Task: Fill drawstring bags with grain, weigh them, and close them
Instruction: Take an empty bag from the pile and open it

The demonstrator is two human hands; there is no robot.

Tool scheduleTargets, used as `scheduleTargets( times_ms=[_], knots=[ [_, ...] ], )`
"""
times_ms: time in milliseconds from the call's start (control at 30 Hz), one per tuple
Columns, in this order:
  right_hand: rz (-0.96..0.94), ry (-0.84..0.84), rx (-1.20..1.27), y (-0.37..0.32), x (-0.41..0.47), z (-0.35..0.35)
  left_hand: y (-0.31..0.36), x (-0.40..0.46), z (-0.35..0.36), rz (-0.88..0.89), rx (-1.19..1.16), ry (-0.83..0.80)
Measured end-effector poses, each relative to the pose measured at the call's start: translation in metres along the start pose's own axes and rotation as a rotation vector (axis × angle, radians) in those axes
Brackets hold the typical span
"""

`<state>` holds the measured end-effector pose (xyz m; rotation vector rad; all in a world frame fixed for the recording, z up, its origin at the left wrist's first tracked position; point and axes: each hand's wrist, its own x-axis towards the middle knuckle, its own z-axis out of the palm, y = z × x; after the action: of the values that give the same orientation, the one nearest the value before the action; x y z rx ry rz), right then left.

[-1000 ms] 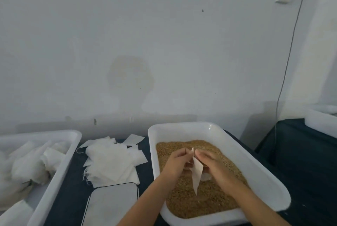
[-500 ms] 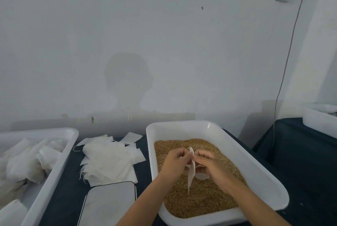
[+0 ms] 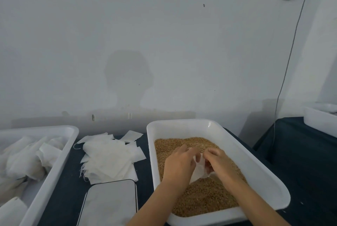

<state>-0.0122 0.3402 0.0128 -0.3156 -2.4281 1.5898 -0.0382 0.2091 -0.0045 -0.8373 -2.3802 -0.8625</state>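
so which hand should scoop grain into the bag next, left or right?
Right, probably. Both hands pinch the small white bag over the grain in the tray. The left hand covers more of the bag's side; the right hand grips only its edge, so it frees more easily.

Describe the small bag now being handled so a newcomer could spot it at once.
Find the white tray of brown grain. Above it, both hands pinch one thin white bag. Unlike the stacked bags lying left, it is lifted and held.
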Motion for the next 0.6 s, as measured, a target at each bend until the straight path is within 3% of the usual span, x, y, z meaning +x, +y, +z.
scheduleTargets(
  times_ms=[200,333,500,533,600],
  knots=[
    [0.117,-0.020,0.110,-0.004,-0.002,-0.002,0.007,-0.005,-0.006,0.145,0.134,-0.028],
    [0.186,-0.028,0.193,-0.005,-0.003,-0.003,0.014,-0.006,-0.011,0.337,0.287,-0.007],
    [0.193,-0.026,0.300,-0.004,-0.003,-0.006,0.013,-0.006,-0.011,0.201,0.311,-0.088],
    [0.160,-0.003,0.188,-0.001,-0.002,-0.006,0.011,-0.005,-0.008,0.149,0.284,-0.110],
    [0.063,0.072,-0.278,0.010,0.003,-0.006,0.004,-0.003,-0.005,0.010,0.169,-0.072]
  ],
)
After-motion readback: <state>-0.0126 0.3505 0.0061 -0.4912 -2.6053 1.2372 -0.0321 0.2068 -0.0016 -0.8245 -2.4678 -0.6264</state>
